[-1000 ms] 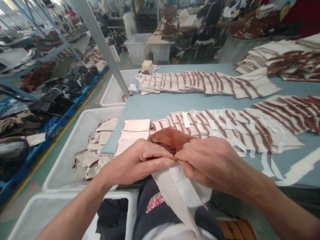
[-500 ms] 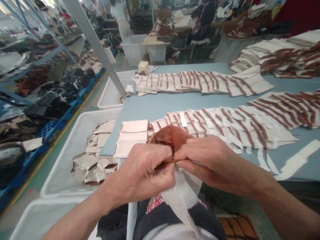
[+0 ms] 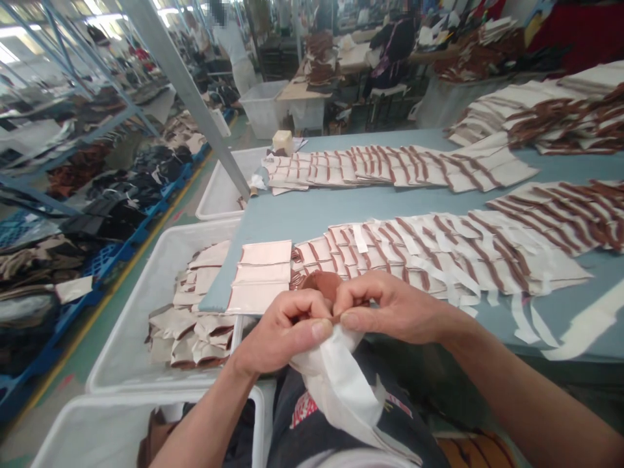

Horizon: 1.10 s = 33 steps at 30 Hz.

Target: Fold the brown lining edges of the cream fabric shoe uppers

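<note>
Both hands pinch one brown-and-white sewn piece [image 3: 336, 383] in front of my body. My left hand [image 3: 297, 328] is closed on its upper edge, thumb on top. Right beside it, my right hand [image 3: 390, 305] grips the same edge, fingertips nearly touching the left thumb. A brown part [image 3: 319, 283] of the piece shows behind the fingers, and its white part hangs over my lap. Beyond the hands, a row of overlapping white pieces with brown edges [image 3: 390, 250] lies on the blue table [image 3: 292, 214]. White strips [image 3: 451, 286] lie across that row.
White bins [image 3: 131, 312] with cut pieces stand left of the table. A metal post [image 3: 195, 97] rises by the table's left corner. Another row of pieces [image 3: 365, 166] and a stack [image 3: 550, 110] lie farther back. Two people [image 3: 390, 52] [image 3: 236, 49] are in the background.
The brown part between my hands has folded down and shows less. Both hands have turned, thumbs now on top, and the white part hangs more spread. The view has shifted slightly.
</note>
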Available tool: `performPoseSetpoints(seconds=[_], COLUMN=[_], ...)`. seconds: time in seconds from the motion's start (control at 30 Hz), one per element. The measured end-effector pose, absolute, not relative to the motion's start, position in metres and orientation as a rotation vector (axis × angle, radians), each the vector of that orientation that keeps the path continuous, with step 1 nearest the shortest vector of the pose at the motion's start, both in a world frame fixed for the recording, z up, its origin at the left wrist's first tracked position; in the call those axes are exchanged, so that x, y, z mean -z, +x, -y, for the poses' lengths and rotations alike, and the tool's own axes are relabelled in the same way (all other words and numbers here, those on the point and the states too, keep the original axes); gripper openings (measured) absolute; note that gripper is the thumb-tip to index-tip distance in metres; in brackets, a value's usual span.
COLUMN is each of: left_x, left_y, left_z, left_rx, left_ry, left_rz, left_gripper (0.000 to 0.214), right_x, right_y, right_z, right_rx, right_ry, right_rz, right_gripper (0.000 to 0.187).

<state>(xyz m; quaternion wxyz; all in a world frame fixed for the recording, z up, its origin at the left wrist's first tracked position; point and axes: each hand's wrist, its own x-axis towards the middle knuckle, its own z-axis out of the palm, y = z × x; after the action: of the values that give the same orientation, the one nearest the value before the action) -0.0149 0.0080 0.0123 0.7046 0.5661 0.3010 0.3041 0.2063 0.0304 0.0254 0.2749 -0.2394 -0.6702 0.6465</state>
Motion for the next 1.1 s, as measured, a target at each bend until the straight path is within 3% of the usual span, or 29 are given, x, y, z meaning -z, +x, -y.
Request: performPoseSetpoints(seconds=[0.23, 0.6, 0.9, 1.1], left_x=[-0.019, -0.046, -0.055, -0.046], left_y=[-0.021, -0.014, 0.002, 0.003], left_z=[-0.017, -0.027, -0.016, -0.015], left_rx=[-0.616, -0.285, -0.54, -0.613], left_ry=[1.423, 1.424, 1.937, 1.823], left_rz=[-0.759, -0.743, -0.858, -0.868], left_gripper=[0.065, 0.053, 0.046, 0.051], right_x=[-0.04, -0.049, -0.047, -0.046], right_y=[0.207, 0.214, 0.221, 0.214], right_z=[-0.029, -0.031, -0.035, -0.036], right_rx=[-1.512, -1.266, -1.217, -1.256], right_ry=[-0.798, -0.929, -0.857, -1.04], right_rz=[1.997, 2.185, 2.197, 2.213], right_gripper=[0.021, 0.025, 0.011, 0.024])
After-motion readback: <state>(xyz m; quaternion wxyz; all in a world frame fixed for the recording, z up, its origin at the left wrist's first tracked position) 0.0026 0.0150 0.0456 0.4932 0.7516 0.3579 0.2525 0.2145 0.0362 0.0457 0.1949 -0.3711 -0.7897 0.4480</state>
